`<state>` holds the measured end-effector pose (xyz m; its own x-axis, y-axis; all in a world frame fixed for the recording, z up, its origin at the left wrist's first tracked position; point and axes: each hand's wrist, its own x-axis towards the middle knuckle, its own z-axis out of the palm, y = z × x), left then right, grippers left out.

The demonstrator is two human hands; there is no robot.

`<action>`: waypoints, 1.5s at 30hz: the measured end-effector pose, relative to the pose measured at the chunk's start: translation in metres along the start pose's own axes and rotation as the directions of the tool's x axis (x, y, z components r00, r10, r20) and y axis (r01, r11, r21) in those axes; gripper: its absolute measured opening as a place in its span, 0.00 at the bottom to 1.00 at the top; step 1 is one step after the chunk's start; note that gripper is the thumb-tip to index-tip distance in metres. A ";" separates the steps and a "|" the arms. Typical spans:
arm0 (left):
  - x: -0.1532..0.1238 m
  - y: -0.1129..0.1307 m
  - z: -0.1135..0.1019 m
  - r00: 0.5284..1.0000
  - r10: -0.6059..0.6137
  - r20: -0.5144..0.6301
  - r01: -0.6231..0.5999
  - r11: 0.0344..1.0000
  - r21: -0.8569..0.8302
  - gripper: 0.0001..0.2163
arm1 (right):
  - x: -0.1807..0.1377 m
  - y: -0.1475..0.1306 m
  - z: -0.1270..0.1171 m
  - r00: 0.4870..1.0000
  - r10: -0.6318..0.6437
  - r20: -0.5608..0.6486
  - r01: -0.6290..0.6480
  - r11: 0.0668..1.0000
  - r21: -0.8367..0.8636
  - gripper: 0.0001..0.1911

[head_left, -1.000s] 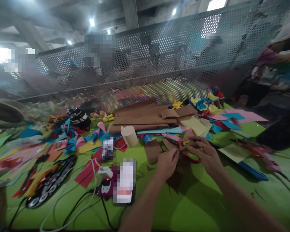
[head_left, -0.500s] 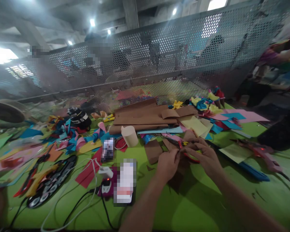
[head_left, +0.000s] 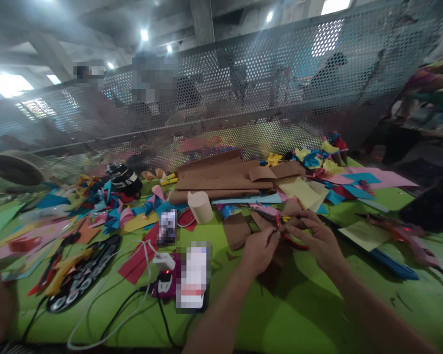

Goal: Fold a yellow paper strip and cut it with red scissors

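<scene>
A: Currently, what is the work item and where does it sit?

B: Brown paper (head_left: 276, 250), a dark piece. It lies on the green table (head_left: 317, 314) between the two hands, near the front edge, with its far end raised to the fingertips.

A: State of the grips?

B: Left hand (head_left: 257, 250): fingers closed in a narrow pinch on the paper's upper edge. Right hand (head_left: 317, 241): fingers curled in from the other side, tips meeting the same edge. Whether the right hand also grips the red scissors (head_left: 293, 240) that show just under it cannot be told; the handle loop is partly hidden.

A: Which step does this indicate?

B: Judgement only: a fine fold or crease at the paper's tip, both hands working the same small spot.

A: What does the next move call for?

B: Steady fingertip pressure along one line, with the left pinch holding the edge fixed while the right fingers press. The lower part of the paper should stay flat on the table.

A: Surroundings?

B: A brown square (head_left: 235, 230) lies just left of the hands. A beige cup (head_left: 200, 206) stands farther left, tilted. Brown sheets (head_left: 221, 179) are stacked behind, with coloured scraps (head_left: 107, 211) on the left. A phone (head_left: 193, 278) and cables (head_left: 107, 314) lie near the front edge, well apart from the paper.
</scene>
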<state>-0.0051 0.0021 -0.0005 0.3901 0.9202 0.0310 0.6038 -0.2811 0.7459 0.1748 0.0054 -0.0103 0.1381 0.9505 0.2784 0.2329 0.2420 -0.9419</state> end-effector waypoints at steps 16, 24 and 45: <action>0.002 -0.006 0.006 0.998 -0.002 0.057 0.018 0.963 -0.269 0.14 | -0.002 0.010 -0.004 1.000 0.010 -0.019 -0.010 1.000 -0.020 0.14; 0.005 -0.008 0.006 0.997 -0.003 0.080 0.037 0.907 -0.421 0.12 | 0.002 0.016 -0.006 1.000 0.005 -0.031 -0.006 0.999 -0.036 0.15; 0.008 -0.018 0.010 0.994 -0.022 0.104 0.056 0.939 -0.340 0.08 | 0.004 0.007 0.000 0.972 -0.206 0.113 0.224 0.958 -0.181 0.16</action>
<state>-0.0058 0.0114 -0.0202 0.4466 0.8931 -0.0545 0.3522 -0.1194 0.9283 0.1767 0.0106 -0.0154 -0.0225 0.8959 0.4437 0.4280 0.4097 -0.8056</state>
